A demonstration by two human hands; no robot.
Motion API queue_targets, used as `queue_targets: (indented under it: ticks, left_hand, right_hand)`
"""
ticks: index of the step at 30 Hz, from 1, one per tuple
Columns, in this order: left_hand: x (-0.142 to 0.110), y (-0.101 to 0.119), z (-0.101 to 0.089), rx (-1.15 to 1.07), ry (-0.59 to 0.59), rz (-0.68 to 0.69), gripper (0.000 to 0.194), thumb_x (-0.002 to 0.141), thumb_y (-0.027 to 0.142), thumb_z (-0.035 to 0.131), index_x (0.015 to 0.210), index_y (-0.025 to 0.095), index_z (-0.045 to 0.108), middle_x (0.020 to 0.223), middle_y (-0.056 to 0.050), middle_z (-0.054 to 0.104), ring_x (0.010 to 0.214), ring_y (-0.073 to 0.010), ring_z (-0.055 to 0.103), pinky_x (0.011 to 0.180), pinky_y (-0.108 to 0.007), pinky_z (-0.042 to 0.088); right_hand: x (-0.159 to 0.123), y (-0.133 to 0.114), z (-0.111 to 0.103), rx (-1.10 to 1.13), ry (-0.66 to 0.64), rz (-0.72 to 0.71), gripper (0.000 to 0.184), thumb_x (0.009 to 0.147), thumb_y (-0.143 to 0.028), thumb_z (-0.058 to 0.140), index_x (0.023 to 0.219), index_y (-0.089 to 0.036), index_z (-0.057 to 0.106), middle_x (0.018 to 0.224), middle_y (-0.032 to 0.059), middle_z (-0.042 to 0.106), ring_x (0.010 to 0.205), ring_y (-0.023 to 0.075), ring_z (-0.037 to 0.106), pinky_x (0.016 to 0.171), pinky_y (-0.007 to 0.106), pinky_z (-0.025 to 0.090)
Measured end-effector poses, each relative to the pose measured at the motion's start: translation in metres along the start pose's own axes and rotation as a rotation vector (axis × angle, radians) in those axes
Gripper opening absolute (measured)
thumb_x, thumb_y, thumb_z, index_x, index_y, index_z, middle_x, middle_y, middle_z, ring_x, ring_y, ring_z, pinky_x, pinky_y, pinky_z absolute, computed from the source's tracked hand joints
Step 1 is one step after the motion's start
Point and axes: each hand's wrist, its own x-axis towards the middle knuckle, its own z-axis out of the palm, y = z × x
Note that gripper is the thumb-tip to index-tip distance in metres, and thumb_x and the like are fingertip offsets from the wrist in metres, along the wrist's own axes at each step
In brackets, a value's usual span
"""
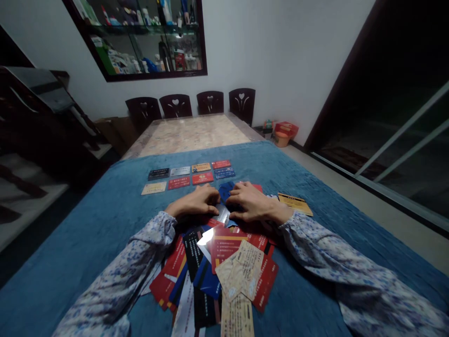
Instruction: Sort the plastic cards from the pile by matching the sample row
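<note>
At the far side of a loose pile of plastic cards, my left hand (197, 201) and my right hand (250, 203) are close together with fingers curled down. A silver card (223, 214) shows between my two thumbs. Just beyond, a blue card (226, 191) is partly covered by my right fingers. What the fingertips grip, if anything, is hidden. Nearer me the pile fans out, with a red card (224, 243), a black card (192, 250), a dark blue card (206, 278) and beige cards (253, 267) overlapping. Some have printed text facing up.
Beyond my left hand, cards lie in two rows, including a black card (158, 174), an orange card (201, 167) and a cream card (153, 188). A yellow card (295, 203) lies right of my right wrist. A blue cloth (115, 224) covers the table; chairs (175, 106) stand behind.
</note>
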Motion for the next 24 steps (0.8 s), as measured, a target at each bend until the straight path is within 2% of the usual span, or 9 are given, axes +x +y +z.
queue_targets:
  ticks: [5, 14, 19, 24]
  left_hand:
    - [0.004, -0.003, 0.001, -0.009, 0.002, 0.010, 0.026, 0.079, 0.034, 0.075, 0.096, 0.018, 0.064, 0.102, -0.003, 0.062, 0.097, -0.0227, 0.055, 0.085, -0.033, 0.041]
    - [0.014, -0.013, 0.007, -0.194, 0.016, -0.009, 0.019, 0.078, 0.030, 0.068, 0.088, 0.018, 0.058, 0.085, 0.000, 0.061, 0.080, -0.0182, 0.054, 0.069, -0.029, 0.040]
    - [0.022, -0.018, 0.007, -0.240, 0.056, -0.014, 0.017, 0.076, 0.029, 0.066, 0.085, 0.018, 0.057, 0.081, 0.000, 0.059, 0.078, -0.0177, 0.053, 0.069, -0.028, 0.040]
    - [0.027, -0.016, 0.006, -0.297, 0.053, -0.009, 0.014, 0.075, 0.026, 0.063, 0.085, 0.018, 0.057, 0.082, 0.000, 0.060, 0.079, -0.0177, 0.054, 0.069, -0.027, 0.041]
  right_hand:
    - [0.000, 0.001, 0.001, 0.016, 0.007, -0.010, 0.033, 0.090, -0.042, 0.071, 0.112, -0.018, 0.076, 0.111, 0.0129, 0.075, 0.108, 0.0309, 0.054, 0.090, 0.044, 0.032]
    - [0.002, 0.010, 0.008, 0.046, 0.069, -0.036, 0.031, 0.089, -0.040, 0.071, 0.115, -0.021, 0.074, 0.108, 0.0107, 0.074, 0.104, 0.0283, 0.054, 0.086, 0.041, 0.032]
    - [0.002, 0.014, 0.012, 0.036, 0.117, -0.070, 0.045, 0.087, -0.032, 0.072, 0.131, -0.022, 0.065, 0.115, 0.0110, 0.071, 0.105, 0.0274, 0.054, 0.086, 0.040, 0.032]
    - [0.002, 0.014, 0.016, 0.034, 0.150, -0.073, 0.040, 0.087, -0.023, 0.069, 0.127, -0.020, 0.065, 0.118, 0.0121, 0.067, 0.106, 0.0268, 0.053, 0.089, 0.042, 0.035]
